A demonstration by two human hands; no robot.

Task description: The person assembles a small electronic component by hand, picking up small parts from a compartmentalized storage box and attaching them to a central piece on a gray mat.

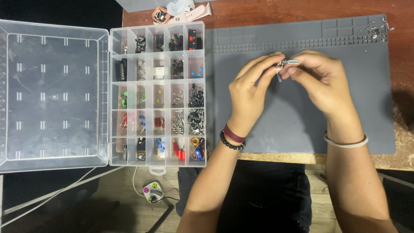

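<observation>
Beside an open clear parts organizer (pixel 157 95), the left hand (pixel 248 92) and right hand (pixel 321 82) pinch 1 small metal component (pixel 287 63) shut between fingertips, above a grey work mat (pixel 302 125). The fitting step appears underway; finishing it calls for fine, steady twisting.

Both forearms were left bare, with no sleeves seen on them. Two bands were worn side by side on the left wrist: a dark red band (pixel 234 134) and, just below it, a bracelet of round black beads (pixel 230 143). A single thin, pale ring-shaped bangle (pixel 346 143) was worn on the right wrist, and dark clothing (pixel 258 194) was seen over the lap.
</observation>
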